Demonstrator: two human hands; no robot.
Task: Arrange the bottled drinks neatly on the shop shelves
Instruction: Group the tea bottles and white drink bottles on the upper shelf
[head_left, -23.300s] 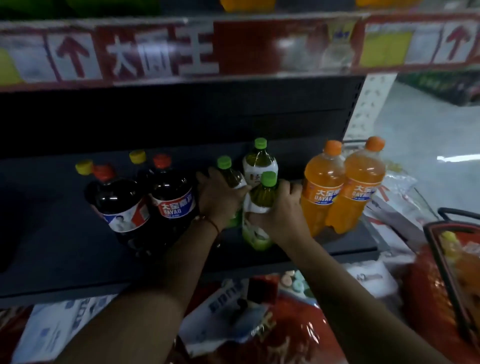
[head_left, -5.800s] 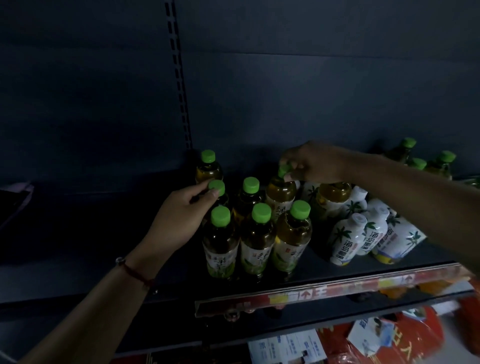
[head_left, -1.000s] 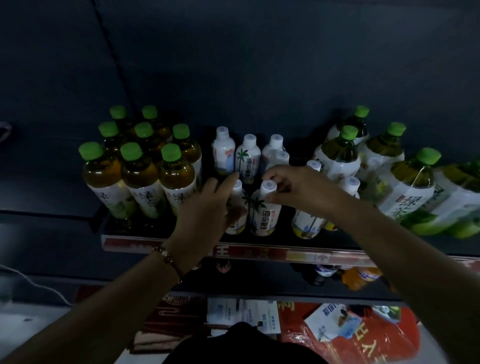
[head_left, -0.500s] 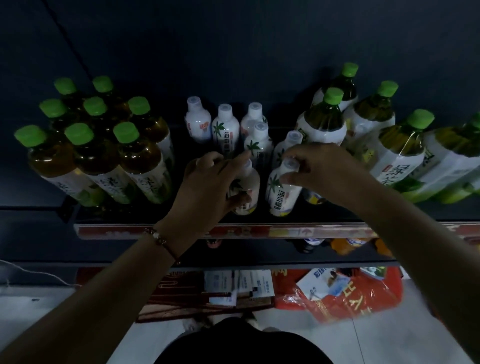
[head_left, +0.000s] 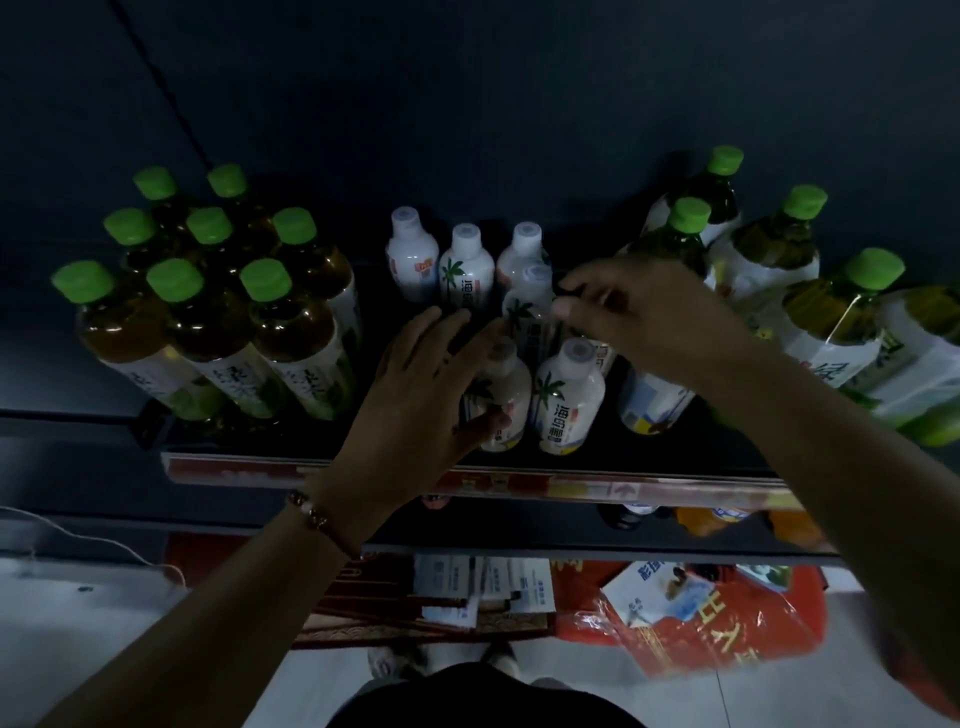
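Shelf (head_left: 363, 470), left end: eight green-capped tea bottles (head_left: 218, 322) stand upright in a tight block, three at the front edge, the rest behind. Amber liquid, pale labels low on the body.

Centre: small white bottles (head_left: 566, 400) with palm-tree labels and white caps. Three stand in a row at the back, one sits just ahead of them, and at least two stand near the front edge, beside each other; a further white bottle with a different label is partly hidden under the right forearm. Spacing is uneven.

The left hand (head_left: 421, 405) reaches in from the front edge, fingers extended and spread, thumb against the front-left white bottle. It touches rather than grips. The right hand (head_left: 639, 317) hovers above the middle of the group, fingers loosely curled; blur prevents telling whether it holds anything.

Right end: larger green-capped bottles (head_left: 769, 260), leaning in the wide-angle view, not squared.

Handling judgement: the white bottles appear to be small, stiff plastic, light, smooth-sided and easily toppled against neighbours. Best held round the shoulder or cap from above, or slid along the shelf at the base. The front row needs aligning with the front edge.

Below the shelf: orange bottles (head_left: 701, 517) and red packaging (head_left: 717, 618) on the floor.
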